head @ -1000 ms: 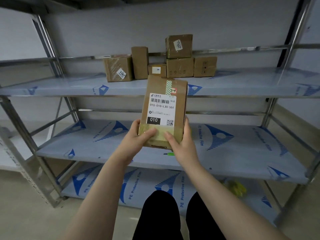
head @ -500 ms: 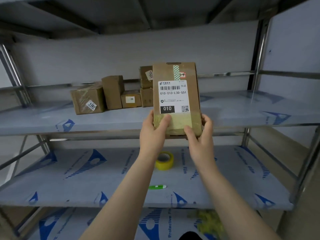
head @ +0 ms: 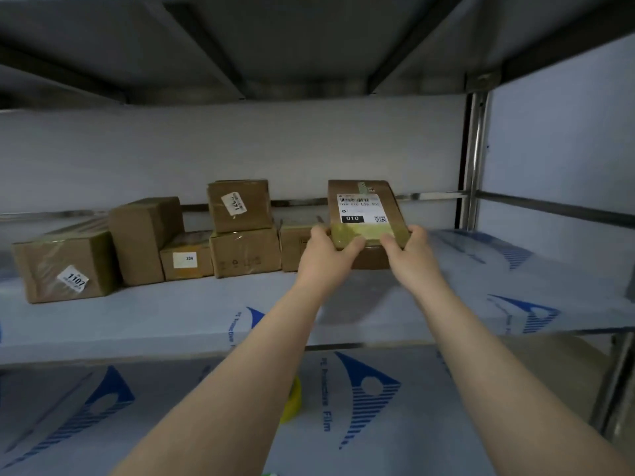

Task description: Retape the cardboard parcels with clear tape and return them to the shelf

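Fingers: those of the left hand are curled over the near left corner of the labelled parcel, thumb on top across the glossy tape band. Those of the right hand are closed on the near right corner in the same way. Both hands are clamped on the parcel, one at each end of its near edge.

Parcel: it is held over the upper shelf, label face up and tilted toward the camera. The long axis runs away from the hands toward the back wall; the short taped edge is the one gripped. Whether the underside already touches the shelf or another box cannot be told; something brown shows just under the near edge, partly hidden by the hands.

Neighbours: a small carton is just left of the parcel, touching or nearly so. Further left are a stack of two cartons, a box marked 204, an upright box and a box marked 1107. To the right the shelf is bare as far as the steel upright.

Judgement: the parcel appears retaped and is being returned. The set-down is judged to depend on keeping its left long side clear of the small carton; neither hand is clearly nearer, so release is expected from both together.

Below: a yellow tape roll is seen on the lower shelf, partly hidden by the left forearm.
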